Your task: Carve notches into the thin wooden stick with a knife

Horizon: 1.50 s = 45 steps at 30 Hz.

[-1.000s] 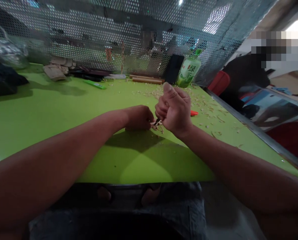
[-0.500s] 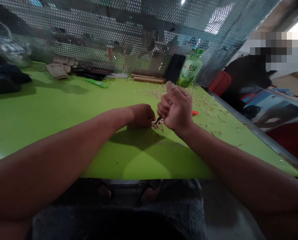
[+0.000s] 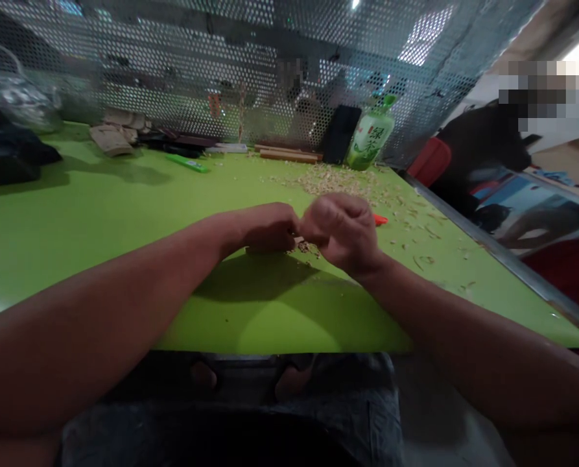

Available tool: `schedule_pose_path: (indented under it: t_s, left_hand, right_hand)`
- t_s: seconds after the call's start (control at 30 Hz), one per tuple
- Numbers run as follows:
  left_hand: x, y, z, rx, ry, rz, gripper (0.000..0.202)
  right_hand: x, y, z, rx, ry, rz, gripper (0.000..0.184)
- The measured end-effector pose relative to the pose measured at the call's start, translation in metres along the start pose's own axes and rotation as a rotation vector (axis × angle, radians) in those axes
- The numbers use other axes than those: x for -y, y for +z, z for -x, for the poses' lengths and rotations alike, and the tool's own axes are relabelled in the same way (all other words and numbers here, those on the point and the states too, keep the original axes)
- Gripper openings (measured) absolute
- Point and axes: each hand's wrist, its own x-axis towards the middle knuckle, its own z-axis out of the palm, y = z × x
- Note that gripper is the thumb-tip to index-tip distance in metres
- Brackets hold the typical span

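Note:
My left hand [image 3: 264,228] rests curled on the green table [image 3: 75,214], closed around a small pale piece of wood [image 3: 298,241] whose end pokes out toward my right hand. My right hand [image 3: 340,232] is closed and almost touches that wood, its knuckles on top. The dark blade of a small knife seen a moment ago in that hand is now hidden by my fingers. Fine wood shavings [image 3: 308,248] lie just under the hands.
More shavings [image 3: 330,180] spread across the tabletop. Behind them stand a green-labelled drink bottle [image 3: 369,139], a black phone [image 3: 340,134] and wooden sticks [image 3: 289,155]. A green lighter [image 3: 187,163], an orange object [image 3: 380,220], a perforated metal screen [image 3: 172,78] and the table's metal edge [image 3: 493,250] are also there.
My right hand has dropped and rolled forward, its thumb no longer raised, and it now covers the blade. My hands have come closer together. My left hand has hardly moved.

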Motion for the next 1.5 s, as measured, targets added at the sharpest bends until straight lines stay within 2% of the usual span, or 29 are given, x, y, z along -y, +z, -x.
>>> schedule_pose_path:
  t_s: [0.13, 0.27, 0.33, 0.37, 0.5, 0.57, 0.67, 0.77, 0.87, 0.97, 1.07, 1.13, 1.23, 1.3, 1.4, 1.43, 1.5]
  left_hand:
    - [-0.009, -0.007, -0.002, 0.023, -0.064, -0.101, 0.01]
    - [-0.012, -0.009, -0.001, 0.012, -0.1, -0.038, 0.008]
    - [-0.01, -0.008, 0.001, 0.01, -0.071, 0.02, 0.009]
    - [-0.009, -0.007, 0.002, 0.003, -0.048, 0.065, 0.01]
    - [-0.002, -0.001, 0.006, -0.021, -0.058, 0.218, 0.016]
    - [0.0, 0.0, 0.006, -0.025, -0.033, 0.184, 0.015]
    - [-0.004, -0.003, 0.005, -0.014, 0.032, 0.055, 0.012]
    - [-0.012, -0.008, 0.005, 0.026, -0.034, -0.018, 0.012]
    - [-0.016, -0.012, 0.006, 0.047, -0.084, -0.083, 0.016]
    - [-0.01, -0.017, 0.008, -0.009, -0.119, -0.076, 0.019]
    - [0.004, -0.026, 0.012, -0.144, -0.202, 0.133, 0.022]
    - [0.013, -0.033, 0.013, -0.263, -0.286, 0.345, 0.021]
    - [0.022, -0.037, 0.012, -0.417, -0.327, 0.719, 0.022]
    - [0.027, -0.037, 0.009, -0.483, -0.29, 0.917, 0.019]
    - [0.031, -0.036, 0.006, -0.554, -0.164, 1.168, 0.011]
    - [0.031, -0.036, 0.006, -0.553, -0.121, 1.208, 0.009]
    - [0.03, -0.035, 0.007, -0.541, -0.065, 1.244, 0.01]
  right_hand:
    - [-0.009, 0.005, -0.015, -0.311, 0.035, -0.055, 0.056]
    - [-0.011, 0.008, -0.018, -0.374, 0.044, -0.063, 0.056]
    - [-0.008, 0.005, -0.013, -0.3, 0.019, -0.064, 0.054]
    - [-0.006, 0.004, -0.009, -0.221, 0.0, -0.049, 0.053]
    - [0.003, -0.007, 0.005, 0.238, -0.053, 0.063, 0.047]
    - [0.003, -0.011, 0.004, 0.285, -0.039, 0.007, 0.05]
    - [0.001, -0.016, -0.006, 0.084, 0.01, -0.135, 0.055]
    - [0.0, -0.023, -0.018, -0.137, 0.008, -0.177, 0.054]
    - [0.0, -0.033, -0.025, -0.23, -0.006, -0.121, 0.052]
    - [0.0, -0.043, -0.027, -0.246, -0.017, -0.018, 0.05]
    - [-0.004, -0.052, -0.027, -0.258, -0.065, 0.053, 0.045]
    - [-0.009, -0.056, -0.027, -0.24, -0.073, 0.155, 0.041]
    - [-0.018, -0.057, -0.026, -0.062, -0.017, 0.448, 0.043]
    - [-0.025, -0.055, -0.025, 0.094, 0.056, 0.604, 0.042]
    - [-0.033, -0.054, -0.028, 0.307, 0.119, 0.671, 0.035]
    - [-0.035, -0.055, -0.03, 0.32, 0.113, 0.669, 0.034]
    - [-0.039, -0.062, -0.037, 0.231, 0.105, 0.7, 0.035]
